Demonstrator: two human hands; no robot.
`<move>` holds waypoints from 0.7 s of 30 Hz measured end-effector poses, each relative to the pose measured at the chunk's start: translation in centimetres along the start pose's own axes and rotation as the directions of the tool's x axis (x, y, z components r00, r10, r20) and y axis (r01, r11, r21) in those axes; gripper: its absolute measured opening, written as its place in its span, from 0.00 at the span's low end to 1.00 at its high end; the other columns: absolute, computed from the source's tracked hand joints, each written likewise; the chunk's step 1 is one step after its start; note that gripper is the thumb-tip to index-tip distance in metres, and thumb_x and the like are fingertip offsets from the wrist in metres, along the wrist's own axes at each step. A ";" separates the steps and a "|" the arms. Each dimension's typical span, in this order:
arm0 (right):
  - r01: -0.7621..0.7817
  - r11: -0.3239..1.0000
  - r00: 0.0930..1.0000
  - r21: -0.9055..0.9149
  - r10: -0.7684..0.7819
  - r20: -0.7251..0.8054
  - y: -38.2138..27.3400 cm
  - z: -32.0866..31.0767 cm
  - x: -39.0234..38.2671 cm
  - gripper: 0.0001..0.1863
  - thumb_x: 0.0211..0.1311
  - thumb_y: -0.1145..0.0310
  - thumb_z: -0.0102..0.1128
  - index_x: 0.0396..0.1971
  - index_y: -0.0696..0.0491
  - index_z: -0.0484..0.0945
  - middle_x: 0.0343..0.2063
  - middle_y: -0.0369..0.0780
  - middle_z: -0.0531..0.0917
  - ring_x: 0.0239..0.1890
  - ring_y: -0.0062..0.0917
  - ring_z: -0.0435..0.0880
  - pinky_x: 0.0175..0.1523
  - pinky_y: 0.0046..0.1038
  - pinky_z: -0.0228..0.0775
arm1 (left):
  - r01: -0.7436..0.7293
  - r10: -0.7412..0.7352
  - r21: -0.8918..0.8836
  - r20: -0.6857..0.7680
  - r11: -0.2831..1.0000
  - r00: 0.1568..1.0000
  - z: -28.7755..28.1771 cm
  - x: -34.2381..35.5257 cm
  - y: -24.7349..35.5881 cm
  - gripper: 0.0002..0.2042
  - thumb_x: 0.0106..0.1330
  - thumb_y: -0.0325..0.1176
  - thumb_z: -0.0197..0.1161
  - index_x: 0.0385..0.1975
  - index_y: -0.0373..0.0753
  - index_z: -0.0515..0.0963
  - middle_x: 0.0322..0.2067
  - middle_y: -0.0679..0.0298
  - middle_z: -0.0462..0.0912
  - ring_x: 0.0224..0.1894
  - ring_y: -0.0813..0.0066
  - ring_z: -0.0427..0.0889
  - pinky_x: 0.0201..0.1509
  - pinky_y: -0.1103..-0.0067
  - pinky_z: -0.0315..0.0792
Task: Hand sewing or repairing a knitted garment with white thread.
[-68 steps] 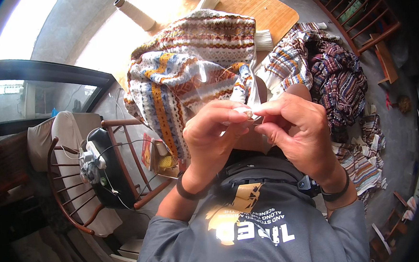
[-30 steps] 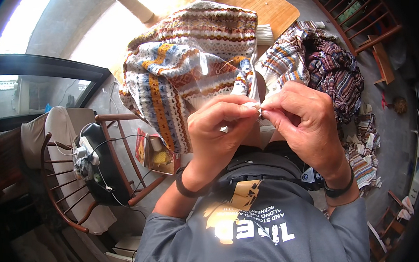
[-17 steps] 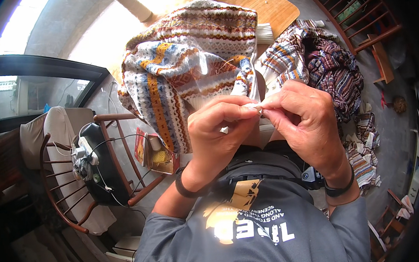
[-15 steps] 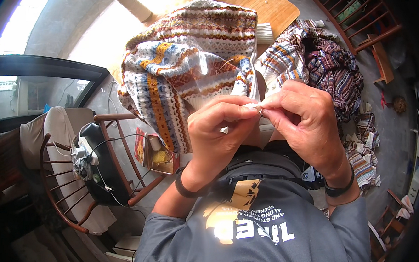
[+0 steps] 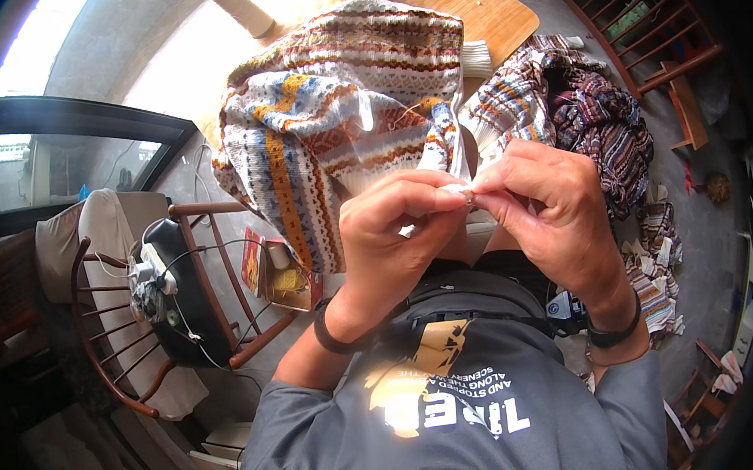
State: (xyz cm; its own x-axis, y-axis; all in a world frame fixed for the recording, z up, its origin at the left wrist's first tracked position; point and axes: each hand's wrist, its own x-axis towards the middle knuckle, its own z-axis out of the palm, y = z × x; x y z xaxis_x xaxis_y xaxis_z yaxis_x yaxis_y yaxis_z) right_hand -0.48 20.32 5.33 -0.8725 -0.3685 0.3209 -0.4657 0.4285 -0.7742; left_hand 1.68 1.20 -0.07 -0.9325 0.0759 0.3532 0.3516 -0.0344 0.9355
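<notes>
In front of my waist, my left hand (image 5: 395, 227) and my right hand (image 5: 551, 216) meet fingertip to fingertip, both closed in a pinch. A small white piece (image 5: 455, 187), perhaps knit or yarn, shows between the thumbs and forefingers; most of it is hidden. Just beyond the hands lies a patterned knit sweater (image 5: 353, 60) in white, orange, blue and rust bands, spread over the table edge and hanging toward my lap. A loose light thread lies on its front.
The wooden table (image 5: 490, 13) bears a cone of beige yarn (image 5: 240, 12). More striped knits (image 5: 598, 127) are heaped at the right. On the left, a wooden chair (image 5: 254, 350) holds a black cushion with a power strip and cords, beside an open red box (image 5: 304, 293).
My right hand has shifted very slightly upward and right, its fingertips still against the left hand's. The sweater and surroundings look the same.
</notes>
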 end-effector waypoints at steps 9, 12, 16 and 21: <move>0.057 0.997 0.998 0.049 -0.059 0.033 0.8 -0.1 0.1 0.05 0.57 0.81 0.71 0.32 0.58 0.85 0.23 0.39 0.79 0.24 0.26 0.79 0.29 0.26 0.68 | 0.088 -0.083 -0.084 0.052 0.993 0.995 -0.4 -0.2 0.2 0.07 0.61 0.16 0.70 0.37 0.31 0.86 0.41 0.57 0.88 0.42 0.76 0.87 0.44 0.82 0.81; 0.064 0.997 0.997 0.043 -0.066 0.051 0.7 -0.2 0.1 0.05 0.58 0.82 0.69 0.33 0.59 0.84 0.24 0.40 0.80 0.25 0.26 0.81 0.30 0.26 0.71 | 0.122 -0.115 -0.131 0.061 0.984 0.991 -0.4 -0.1 0.2 0.06 0.61 0.15 0.69 0.37 0.30 0.85 0.41 0.57 0.87 0.43 0.75 0.87 0.46 0.82 0.81; 0.017 0.997 1.000 0.071 -0.017 0.012 0.1 0.0 -0.4 0.05 0.60 0.84 0.65 0.35 0.61 0.83 0.26 0.41 0.82 0.26 0.26 0.84 0.32 0.25 0.74 | 0.213 -0.197 -0.223 0.092 0.951 0.976 -0.4 -0.2 0.4 0.06 0.62 0.14 0.68 0.37 0.30 0.85 0.41 0.57 0.87 0.42 0.76 0.86 0.46 0.82 0.80; -0.034 0.982 0.997 0.187 0.019 0.081 0.0 0.2 -0.8 0.03 0.63 0.83 0.62 0.36 0.62 0.81 0.30 0.41 0.83 0.27 0.25 0.84 0.34 0.25 0.75 | 0.265 -0.243 -0.165 0.141 0.950 0.960 -0.7 -0.2 0.7 0.06 0.63 0.16 0.68 0.37 0.29 0.84 0.41 0.59 0.87 0.43 0.77 0.85 0.46 0.82 0.79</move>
State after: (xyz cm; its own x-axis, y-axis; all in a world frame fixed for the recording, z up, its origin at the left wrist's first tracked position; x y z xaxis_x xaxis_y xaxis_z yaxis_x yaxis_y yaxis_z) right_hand 0.19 20.47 4.96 -0.8661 -0.4263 0.2611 -0.4004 0.2788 -0.8729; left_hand 2.01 0.43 0.48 -0.9685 0.2220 0.1126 0.0736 -0.1767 0.9815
